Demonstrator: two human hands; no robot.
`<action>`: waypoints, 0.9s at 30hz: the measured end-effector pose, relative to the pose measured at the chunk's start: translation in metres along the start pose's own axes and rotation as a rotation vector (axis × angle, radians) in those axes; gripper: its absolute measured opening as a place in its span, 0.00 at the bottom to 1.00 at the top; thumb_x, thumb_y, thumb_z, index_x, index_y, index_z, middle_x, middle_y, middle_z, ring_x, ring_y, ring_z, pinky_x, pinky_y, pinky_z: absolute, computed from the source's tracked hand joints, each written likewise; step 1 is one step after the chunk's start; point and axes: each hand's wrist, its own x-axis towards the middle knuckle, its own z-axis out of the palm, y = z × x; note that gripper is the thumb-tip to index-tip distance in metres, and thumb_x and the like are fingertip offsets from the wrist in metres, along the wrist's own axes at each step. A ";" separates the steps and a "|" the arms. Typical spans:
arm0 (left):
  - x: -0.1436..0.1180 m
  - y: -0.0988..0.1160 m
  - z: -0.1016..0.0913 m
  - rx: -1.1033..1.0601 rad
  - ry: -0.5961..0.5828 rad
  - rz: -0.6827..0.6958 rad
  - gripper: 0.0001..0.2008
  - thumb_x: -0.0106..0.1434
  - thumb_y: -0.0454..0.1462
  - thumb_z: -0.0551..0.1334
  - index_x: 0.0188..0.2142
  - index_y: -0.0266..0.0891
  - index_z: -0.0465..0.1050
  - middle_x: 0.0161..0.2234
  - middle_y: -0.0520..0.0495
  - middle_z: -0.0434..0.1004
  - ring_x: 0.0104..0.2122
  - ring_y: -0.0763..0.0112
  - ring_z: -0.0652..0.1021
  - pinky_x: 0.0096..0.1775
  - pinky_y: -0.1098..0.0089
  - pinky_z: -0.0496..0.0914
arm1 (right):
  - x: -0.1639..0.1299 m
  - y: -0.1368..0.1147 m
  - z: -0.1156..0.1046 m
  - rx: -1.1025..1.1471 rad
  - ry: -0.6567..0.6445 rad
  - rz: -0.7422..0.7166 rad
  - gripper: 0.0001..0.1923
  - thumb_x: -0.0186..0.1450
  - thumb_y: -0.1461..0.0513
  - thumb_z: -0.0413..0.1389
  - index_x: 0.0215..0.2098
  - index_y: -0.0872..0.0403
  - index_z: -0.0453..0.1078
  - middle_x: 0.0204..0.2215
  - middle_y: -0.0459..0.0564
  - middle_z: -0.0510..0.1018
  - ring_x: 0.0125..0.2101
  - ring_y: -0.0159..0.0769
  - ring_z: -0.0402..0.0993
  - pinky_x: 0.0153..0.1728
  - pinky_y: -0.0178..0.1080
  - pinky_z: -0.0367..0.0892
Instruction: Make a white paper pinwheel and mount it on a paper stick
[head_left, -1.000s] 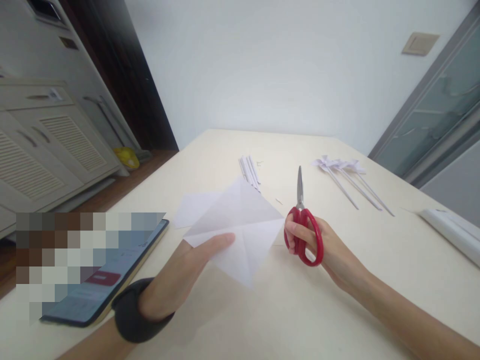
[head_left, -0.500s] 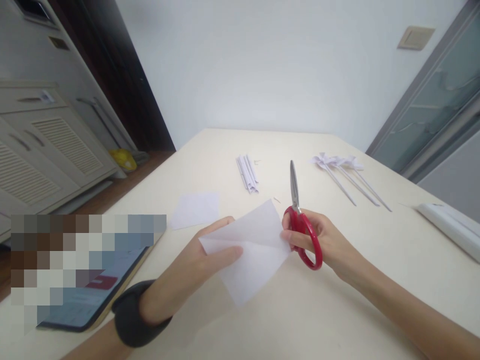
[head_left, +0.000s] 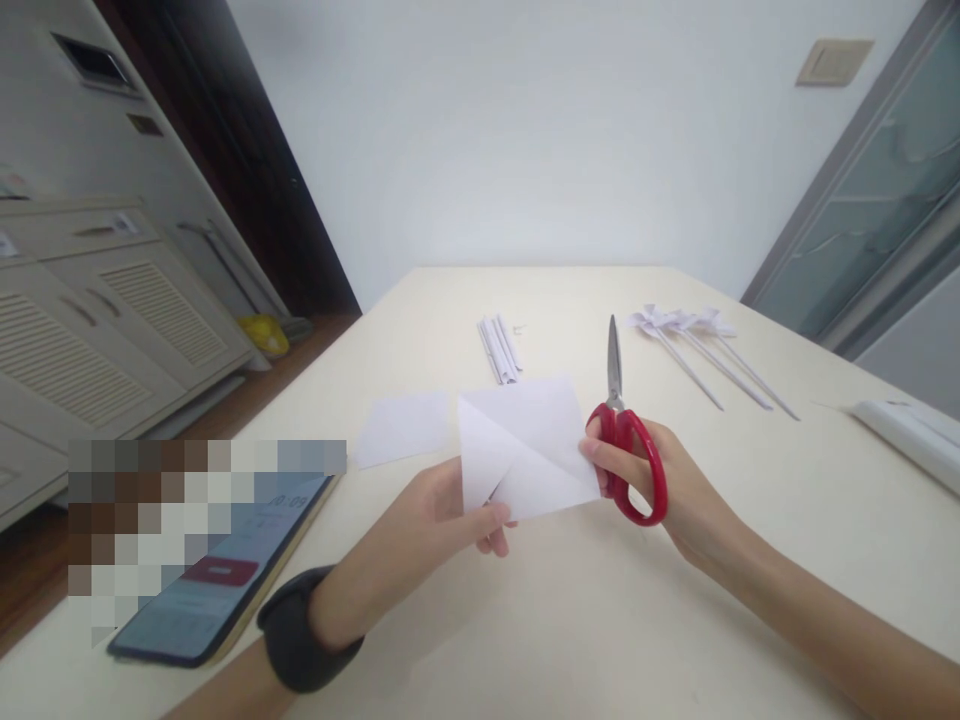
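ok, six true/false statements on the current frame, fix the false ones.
1. The right hand holds red-handled scissors. True.
2. The left hand holds a creased sheet of white paper. True.
3. The red-handled scissors are cutting the sheet. False: their blades point away from the person, off to the right of the sheet.
4. Three paper pinwheels lie on the table. True.
5. Those pinwheels lie to the left of the left hand. False: they lie beyond and to the right of the red-handled scissors; a smartphone is what lies left of that hand.
6. The left wrist is bare. False: a black wristband is on it.
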 end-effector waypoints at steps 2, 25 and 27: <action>0.001 0.001 -0.001 0.024 0.045 0.017 0.05 0.57 0.37 0.59 0.28 0.38 0.69 0.22 0.50 0.74 0.25 0.69 0.73 0.31 0.70 0.67 | 0.000 0.001 0.000 0.008 -0.002 0.010 0.12 0.61 0.54 0.52 0.27 0.54 0.62 0.18 0.43 0.66 0.21 0.29 0.61 0.21 0.32 0.57; -0.003 -0.011 0.014 -0.042 -0.031 -0.019 0.08 0.56 0.41 0.60 0.28 0.38 0.71 0.23 0.52 0.70 0.24 0.70 0.72 0.30 0.70 0.67 | -0.013 0.006 0.020 0.127 -0.025 0.003 0.13 0.63 0.56 0.49 0.24 0.55 0.60 0.18 0.44 0.69 0.19 0.27 0.60 0.20 0.32 0.54; -0.002 -0.017 0.015 0.034 0.002 -0.025 0.11 0.57 0.42 0.58 0.24 0.38 0.71 0.22 0.51 0.71 0.25 0.69 0.72 0.31 0.70 0.67 | -0.015 0.006 0.022 0.133 -0.048 0.010 0.13 0.63 0.56 0.49 0.25 0.55 0.60 0.17 0.43 0.69 0.18 0.27 0.60 0.20 0.33 0.55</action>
